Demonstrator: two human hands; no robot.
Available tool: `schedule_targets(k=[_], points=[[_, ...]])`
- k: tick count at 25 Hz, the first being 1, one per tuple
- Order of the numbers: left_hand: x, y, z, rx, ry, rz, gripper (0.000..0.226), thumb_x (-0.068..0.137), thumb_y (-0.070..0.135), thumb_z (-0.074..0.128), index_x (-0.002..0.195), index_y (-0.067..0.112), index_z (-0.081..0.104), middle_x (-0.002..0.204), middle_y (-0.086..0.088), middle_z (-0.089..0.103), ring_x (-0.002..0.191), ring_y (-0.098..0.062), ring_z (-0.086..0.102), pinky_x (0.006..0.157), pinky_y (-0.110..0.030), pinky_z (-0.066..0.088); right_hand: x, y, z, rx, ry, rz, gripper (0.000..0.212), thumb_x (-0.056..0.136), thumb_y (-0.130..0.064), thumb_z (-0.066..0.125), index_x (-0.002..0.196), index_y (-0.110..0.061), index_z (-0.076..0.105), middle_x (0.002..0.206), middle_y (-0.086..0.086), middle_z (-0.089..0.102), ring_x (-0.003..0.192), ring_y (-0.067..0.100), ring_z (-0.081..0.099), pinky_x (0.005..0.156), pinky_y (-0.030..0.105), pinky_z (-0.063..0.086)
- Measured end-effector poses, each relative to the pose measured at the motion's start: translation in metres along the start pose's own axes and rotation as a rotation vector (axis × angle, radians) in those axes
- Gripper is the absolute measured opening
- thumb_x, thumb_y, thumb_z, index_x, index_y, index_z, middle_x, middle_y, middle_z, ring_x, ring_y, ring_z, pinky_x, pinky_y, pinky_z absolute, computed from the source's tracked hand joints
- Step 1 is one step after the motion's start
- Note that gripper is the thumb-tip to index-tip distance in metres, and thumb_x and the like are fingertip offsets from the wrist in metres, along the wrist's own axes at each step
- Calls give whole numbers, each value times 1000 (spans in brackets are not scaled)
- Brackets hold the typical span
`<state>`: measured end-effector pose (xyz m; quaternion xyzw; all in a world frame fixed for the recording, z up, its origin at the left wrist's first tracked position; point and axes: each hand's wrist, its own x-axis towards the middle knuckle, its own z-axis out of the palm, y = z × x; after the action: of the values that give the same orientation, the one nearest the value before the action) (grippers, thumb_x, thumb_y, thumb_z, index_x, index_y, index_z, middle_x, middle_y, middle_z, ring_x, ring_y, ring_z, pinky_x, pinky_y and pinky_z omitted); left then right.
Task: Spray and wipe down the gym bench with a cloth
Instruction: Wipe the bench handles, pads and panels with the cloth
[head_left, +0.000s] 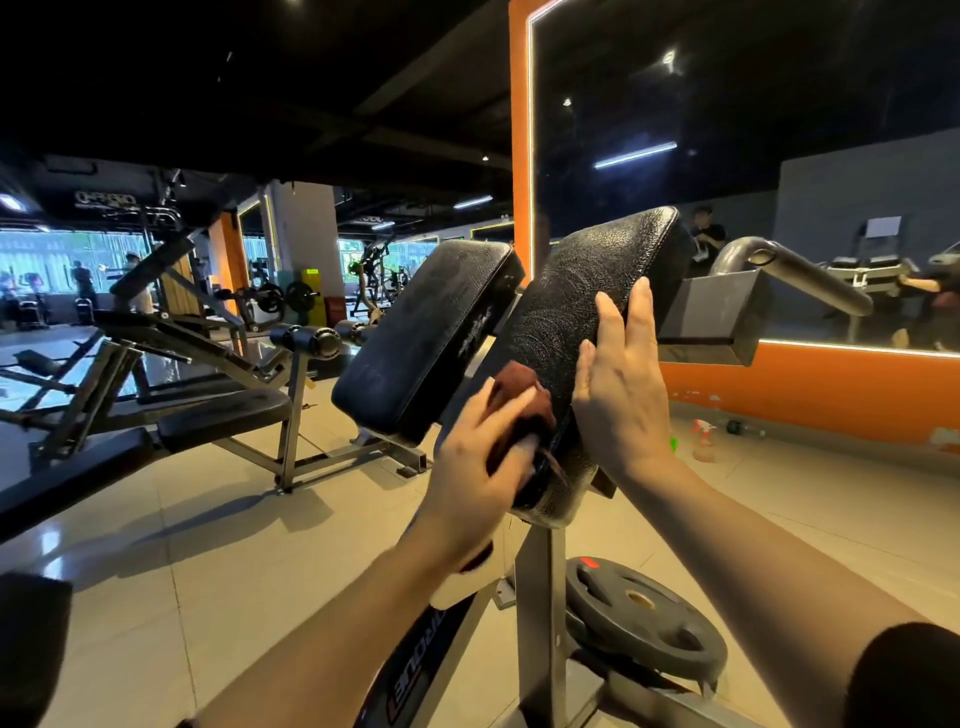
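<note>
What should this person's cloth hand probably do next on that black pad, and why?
Probably slide the brown cloth up along the right-hand pad. The left hand presses it against the pad's lower edge, the right hand lies flat on the face, steadying it, and most of that face lies above the cloth.

The left hand (480, 457) presses a brown cloth (524, 410) against the tilted black pad (571, 322) of the gym bench, while the right hand (618, 389) lies flat, fingers straight, on the pad's right edge.
</note>
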<state>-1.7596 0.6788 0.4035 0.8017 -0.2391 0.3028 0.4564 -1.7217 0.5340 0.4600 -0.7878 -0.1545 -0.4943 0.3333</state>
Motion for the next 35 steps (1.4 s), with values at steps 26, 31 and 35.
schedule_targets(k=[26,31,35], points=[[51,-14,-17,33,52,-199,51,101,5,39,137,41,36,144,14,39,140,-9,30,118,-36,25,-1,10,11,100,76,-37,48,97,-21,31,143,-6,38,160,17,10,148,28,10,119,36,15],[22,10,0,65,-74,104,42,97,39,39,136,51,32,152,20,31,139,6,24,114,-19,22,-2,12,16,144,105,-39,45,98,-19,32,139,-6,43,160,17,10,148,28,11,120,41,18],[68,-4,-6,122,75,-140,45,103,18,40,146,30,35,152,6,36,140,-9,31,116,-30,25,-1,12,14,152,96,-41,43,97,-17,33,136,-4,45,159,19,10,148,29,11,120,43,19]])
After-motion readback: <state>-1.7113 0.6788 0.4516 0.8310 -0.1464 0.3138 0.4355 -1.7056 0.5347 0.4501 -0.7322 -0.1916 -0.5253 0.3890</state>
